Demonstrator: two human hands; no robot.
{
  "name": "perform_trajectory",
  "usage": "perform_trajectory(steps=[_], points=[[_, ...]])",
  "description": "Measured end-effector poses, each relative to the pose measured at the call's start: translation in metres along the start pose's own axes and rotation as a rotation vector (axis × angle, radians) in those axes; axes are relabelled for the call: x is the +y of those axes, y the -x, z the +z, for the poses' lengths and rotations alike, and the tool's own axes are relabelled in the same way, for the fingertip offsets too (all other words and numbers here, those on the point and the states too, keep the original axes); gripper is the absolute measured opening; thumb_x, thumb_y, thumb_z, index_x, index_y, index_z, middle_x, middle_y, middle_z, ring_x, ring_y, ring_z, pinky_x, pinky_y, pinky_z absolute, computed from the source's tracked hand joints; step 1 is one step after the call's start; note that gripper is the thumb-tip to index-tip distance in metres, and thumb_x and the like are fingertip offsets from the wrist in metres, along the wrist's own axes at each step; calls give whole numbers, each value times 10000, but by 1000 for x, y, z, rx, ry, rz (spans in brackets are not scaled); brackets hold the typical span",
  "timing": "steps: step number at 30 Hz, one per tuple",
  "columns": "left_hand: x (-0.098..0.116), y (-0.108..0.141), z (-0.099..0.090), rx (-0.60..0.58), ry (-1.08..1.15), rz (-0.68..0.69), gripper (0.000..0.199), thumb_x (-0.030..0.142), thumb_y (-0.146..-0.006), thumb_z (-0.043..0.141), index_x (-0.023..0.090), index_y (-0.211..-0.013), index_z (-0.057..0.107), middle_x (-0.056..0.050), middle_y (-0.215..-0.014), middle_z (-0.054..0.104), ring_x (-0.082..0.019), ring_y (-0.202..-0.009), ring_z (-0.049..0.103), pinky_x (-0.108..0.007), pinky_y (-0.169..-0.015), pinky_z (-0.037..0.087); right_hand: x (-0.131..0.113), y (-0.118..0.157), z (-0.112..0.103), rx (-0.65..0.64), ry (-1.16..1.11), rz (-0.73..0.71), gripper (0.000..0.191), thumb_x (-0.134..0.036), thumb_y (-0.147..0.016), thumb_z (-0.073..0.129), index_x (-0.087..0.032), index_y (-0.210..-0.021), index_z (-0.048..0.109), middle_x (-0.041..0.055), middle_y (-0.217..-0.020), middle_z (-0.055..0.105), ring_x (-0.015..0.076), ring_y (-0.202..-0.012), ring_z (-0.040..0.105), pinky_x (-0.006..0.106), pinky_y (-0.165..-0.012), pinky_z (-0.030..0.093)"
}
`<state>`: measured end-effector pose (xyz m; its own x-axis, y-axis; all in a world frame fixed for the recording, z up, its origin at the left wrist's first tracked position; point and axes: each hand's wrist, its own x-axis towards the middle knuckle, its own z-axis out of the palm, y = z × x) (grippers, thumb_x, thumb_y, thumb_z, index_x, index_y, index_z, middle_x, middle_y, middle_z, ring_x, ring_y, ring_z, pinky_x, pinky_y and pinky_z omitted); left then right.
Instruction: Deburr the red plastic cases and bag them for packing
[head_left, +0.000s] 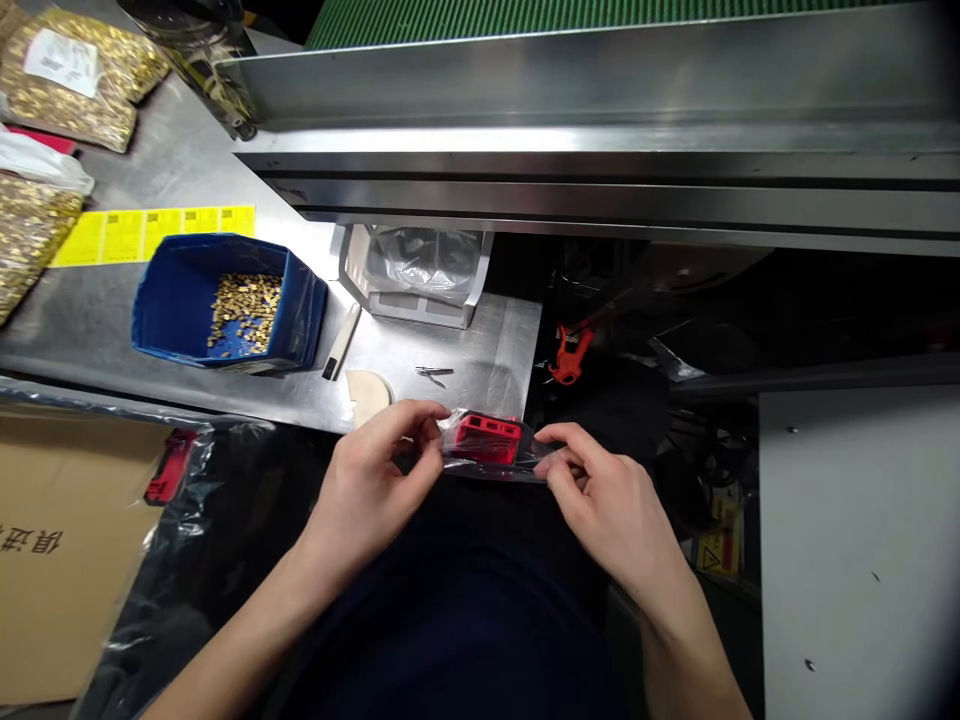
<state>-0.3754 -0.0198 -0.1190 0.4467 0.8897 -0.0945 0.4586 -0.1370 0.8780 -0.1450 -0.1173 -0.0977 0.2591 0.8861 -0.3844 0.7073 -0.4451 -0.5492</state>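
Between my hands a clear plastic bag (529, 462) is stretched, with a red and black plastic part (489, 440) inside it. My left hand (386, 460) pinches the bag's left end between thumb and fingers. At the other end, my right hand (592, 480) grips the bag the same way. Both hands are over the front edge of the metal table (480, 350). Just beyond them lie a small pair of tweezers or pliers (435, 375) and a round beige piece (369, 398), partly behind my left hand.
A blue bin (304, 310) holds small brass pieces, with a white-handled cutter (342, 340) beside it. Behind stands a grey bin (420, 308) with clear bags. A metal conveyor frame (600, 100) crosses the back. Bags of brass parts (97, 100), an orange tool (571, 355) and a carton (67, 600) surround this.
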Motion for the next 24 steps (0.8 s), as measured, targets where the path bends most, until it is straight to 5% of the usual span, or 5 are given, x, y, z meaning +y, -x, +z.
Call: perform_trajectory(steps=[12,15,18,20,24], points=[[-7,-2,-20,-219,-43,178,225,204,-1031,563,281,-1199,692,-30,-1124,715,-179,-1020,692,-266,-872,538,16,-3,4,-144,-426,44,275,-367,-1005,570,-308,-1204,751,10,-983,790,197,-880,741,288,-740,550],[-25,-4,-20,-351,38,175,655,405,-894,791,340,-1481,508,-98,-1477,561,-298,-1347,555,-386,-1054,528,20,-2,8,-148,-537,15,295,-298,-946,652,-294,-1228,740,26,-1113,782,203,-971,733,326,-879,566],[-51,-10,-8,-417,20,209,1119,484,-735,909,364,-1626,243,-135,-1683,307,-370,-1540,311,-561,-1237,346,22,-3,11,-136,-588,9,326,-251,-917,668,-281,-1236,734,28,-1103,781,198,-968,729,335,-907,568],[-65,-17,7,-430,37,204,1163,459,-750,906,358,-1644,169,-150,-1706,253,-370,-1565,261,-607,-1263,271,23,-6,13,-135,-592,11,311,-248,-919,659,-275,-1218,741,29,-1093,783,198,-968,729,336,-906,567],[-73,-34,37,-373,183,141,1039,400,-829,849,312,-1639,205,-177,-1641,384,-345,-1520,373,-568,-1217,376,27,-14,20,-120,-553,18,262,-281,-916,673,-250,-1158,770,35,-1044,795,210,-921,731,345,-865,565]])
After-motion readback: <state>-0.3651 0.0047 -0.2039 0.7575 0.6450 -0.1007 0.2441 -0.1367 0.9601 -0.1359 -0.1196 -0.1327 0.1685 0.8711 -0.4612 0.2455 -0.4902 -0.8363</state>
